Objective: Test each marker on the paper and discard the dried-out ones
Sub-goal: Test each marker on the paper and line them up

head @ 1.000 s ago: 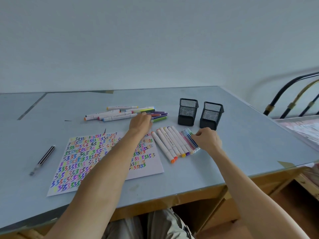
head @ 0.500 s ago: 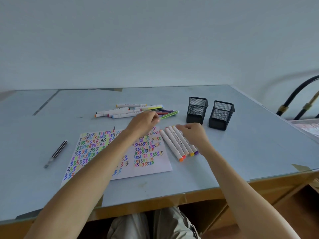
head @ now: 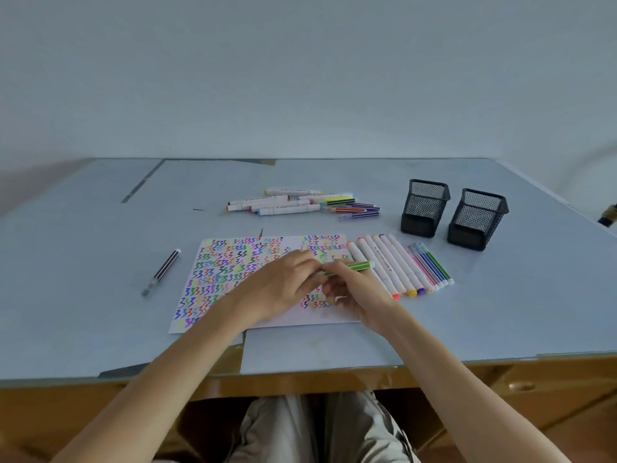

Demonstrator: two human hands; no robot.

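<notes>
A green striped marker (head: 350, 267) lies level between both hands above the right part of the paper (head: 233, 262), a white sheet covered in coloured squiggles. My left hand (head: 283, 285) pinches its left end and my right hand (head: 354, 292) holds its middle from below. A loose pile of markers (head: 300, 203) lies beyond the paper. A neat row of markers (head: 400, 265) lies right of the paper, thick white ones and thin coloured ones.
Two black mesh pen cups (head: 424, 208) (head: 477, 218) stand at the back right. A black striped pen (head: 162, 271) lies left of the paper. The table's front edge (head: 334, 372) runs above my lap; a wall rises behind the table.
My left hand came back from the far pile with the green marker. My right hand left the marker row and joined it over the paper. The camera shifted left.
</notes>
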